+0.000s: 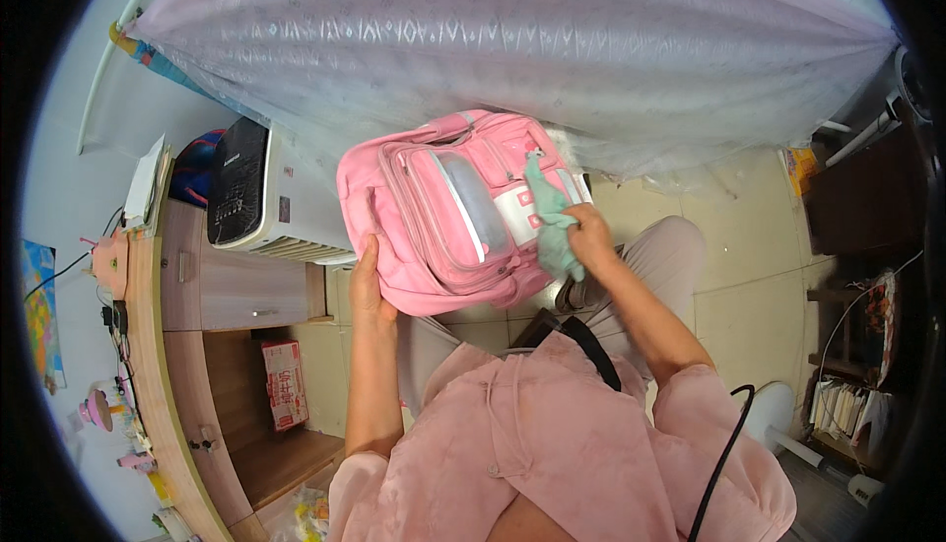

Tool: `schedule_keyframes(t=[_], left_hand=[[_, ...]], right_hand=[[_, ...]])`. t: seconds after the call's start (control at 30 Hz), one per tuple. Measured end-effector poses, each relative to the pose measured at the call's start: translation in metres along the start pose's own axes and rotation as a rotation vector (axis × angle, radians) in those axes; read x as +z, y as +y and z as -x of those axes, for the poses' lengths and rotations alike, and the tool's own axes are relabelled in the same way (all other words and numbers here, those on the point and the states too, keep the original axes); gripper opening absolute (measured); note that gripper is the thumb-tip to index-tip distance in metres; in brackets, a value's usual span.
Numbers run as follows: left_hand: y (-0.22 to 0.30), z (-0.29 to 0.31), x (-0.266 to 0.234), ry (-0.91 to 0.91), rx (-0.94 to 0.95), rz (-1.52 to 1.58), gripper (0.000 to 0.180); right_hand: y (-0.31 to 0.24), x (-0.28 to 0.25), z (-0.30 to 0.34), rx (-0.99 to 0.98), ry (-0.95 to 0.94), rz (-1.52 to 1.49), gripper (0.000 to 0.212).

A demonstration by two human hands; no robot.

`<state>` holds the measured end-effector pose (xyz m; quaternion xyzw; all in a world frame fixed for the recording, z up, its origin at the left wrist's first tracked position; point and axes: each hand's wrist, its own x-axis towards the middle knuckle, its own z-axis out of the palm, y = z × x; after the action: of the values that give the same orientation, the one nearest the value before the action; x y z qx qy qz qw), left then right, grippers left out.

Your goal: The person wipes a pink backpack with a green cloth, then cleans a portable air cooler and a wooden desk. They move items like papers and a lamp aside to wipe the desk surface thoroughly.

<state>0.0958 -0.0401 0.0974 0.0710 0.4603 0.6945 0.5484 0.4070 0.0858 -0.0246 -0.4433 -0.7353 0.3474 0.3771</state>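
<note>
A pink backpack (414, 217) is tilted in front of me above my knees, its front facing up. It has a clear grey pocket window, zips and a white patch on the front. My left hand (367, 286) grips its lower left side, the thumb on top and the other fingers mostly hidden beneath. In my right hand (591, 238) is a bunched pale green cloth (554, 217), which lies against the right part of the bag's front. Part of the cloth hangs below my fingers.
A white appliance with a black top (239, 182) stands left of the bag, beside a wooden desk with drawers (251, 281). A red and white box (285, 384) sits in the desk's opening. Shiny translucent sheeting (512, 39) hangs beyond; books (843, 412) stand on a shelf at right.
</note>
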Motion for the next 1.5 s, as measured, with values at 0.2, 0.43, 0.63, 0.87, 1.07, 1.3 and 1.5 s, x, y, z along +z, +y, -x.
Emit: schedule_keyframes(t=[0.2,0.43,0.63,0.87,1.07,1.3,1.5], left_hand=[[0.006,0.008,0.016,0.005,-0.001,-0.059,0.053],[0.002,0.006,0.005,-0.001,0.026,-0.047,0.053],[0.003,0.008,0.006,0.003,0.019,-0.038,0.052],[-0.003,0.010,0.001,0.003,0.032,-0.094,0.057],[-0.004,0.012,-0.010,-0.022,0.104,-0.079,0.042],[0.000,0.012,-0.004,0.065,0.042,-0.101,0.051],[0.000,0.010,0.007,0.045,0.042,-0.054,0.064]], right_hand=[[-0.101,0.037,0.023,-0.495,-0.151,0.047,0.030],[0.017,-0.014,-0.010,0.309,0.190,0.307,0.032],[-0.113,0.048,-0.007,-0.555,-0.078,0.198,0.036],[-0.050,0.067,-0.100,-0.125,0.060,0.265,0.027],[-0.182,0.101,-0.079,-1.002,-0.115,0.034,0.032],[-0.134,0.088,-0.155,-0.387,-0.085,0.104,0.025],[-0.197,0.094,-0.039,-0.651,-0.189,0.084,0.038]])
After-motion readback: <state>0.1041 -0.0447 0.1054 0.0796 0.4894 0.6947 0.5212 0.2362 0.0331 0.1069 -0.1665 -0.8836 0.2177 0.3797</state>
